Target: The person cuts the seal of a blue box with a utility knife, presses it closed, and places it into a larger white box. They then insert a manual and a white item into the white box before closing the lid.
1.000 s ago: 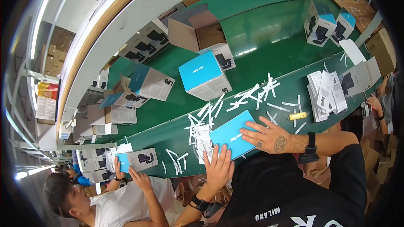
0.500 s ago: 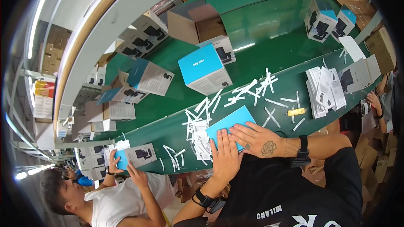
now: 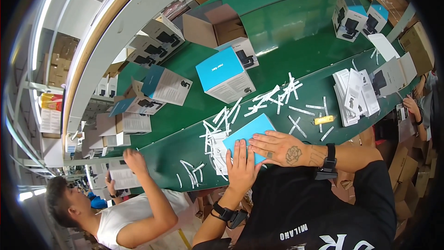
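Note:
A box with a bright blue top (image 3: 256,126) stands at the near edge of the green workbench, directly in front of me. Flat on its near left part lies my left hand (image 3: 241,169), fingers stretched out. My right hand (image 3: 279,150) rests across the near right part of the same top, fingers extended and pointing left. Both palms press on the box without gripping it, and they cover its near side. Loose white strips (image 3: 224,122) and a white printed sheet (image 3: 218,150) lie to its left, partly beneath it.
A stack of white leaflets (image 3: 348,99) and a yellow object (image 3: 324,120) lie to the right. Beyond, a closed blue-topped box (image 3: 225,76) and an open carton (image 3: 217,30) stand on the bench. At left, a co-worker (image 3: 138,208) handles another box (image 3: 124,174).
My hands stay flat on the box, which has shifted slightly left. The co-worker at left has moved their box farther left and raised one hand from it.

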